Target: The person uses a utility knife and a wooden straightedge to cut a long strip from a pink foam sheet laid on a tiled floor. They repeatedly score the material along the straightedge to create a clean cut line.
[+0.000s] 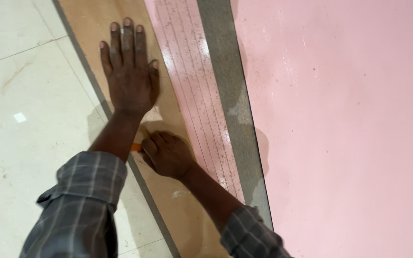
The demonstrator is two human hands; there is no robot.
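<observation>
Head view: right hand [167, 155] fingers perhaps clutch orange tool [136, 147].

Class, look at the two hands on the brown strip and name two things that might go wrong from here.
1. The left hand lies flat on the brown strip, right ahead of the right hand, whose closed grip hides an orange tool; a slip forward could hit the wrist.
2. The strip's bottom end sticks out over the tiles, so it might shift or flex under pressure.
</observation>
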